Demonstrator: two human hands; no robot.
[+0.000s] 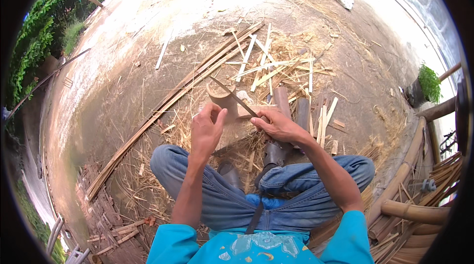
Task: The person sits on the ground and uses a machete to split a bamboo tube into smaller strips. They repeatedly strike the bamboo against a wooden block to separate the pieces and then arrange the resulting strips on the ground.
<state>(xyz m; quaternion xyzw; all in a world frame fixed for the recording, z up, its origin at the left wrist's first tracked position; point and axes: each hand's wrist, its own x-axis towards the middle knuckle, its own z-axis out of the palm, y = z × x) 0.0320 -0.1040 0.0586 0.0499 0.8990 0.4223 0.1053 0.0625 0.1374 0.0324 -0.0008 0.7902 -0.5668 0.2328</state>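
Observation:
My right hand [274, 124] is closed around the handle end of a long dark-bladed knife [233, 97]. Its blade slants up and to the left, across the rim of a pale curved bamboo piece [223, 100]. Beside that piece, my left hand [207, 124] has its fingers curled and the thumb raised against them. Whatever lies in its pinch is too thin or blurred to make out. Just right of the bamboo piece is a light wooden block [256, 111], partly covered by the knife and my right hand.
Long bamboo strips [170, 103] stretch diagonally on the left. Pale slats [276, 69] lie scattered ahead over shavings. Dark bamboo tubes [281, 100] are beyond my right hand. Thick bamboo poles [414, 211] and bundled strips are at the right. My bent legs [306, 177] flank the work spot.

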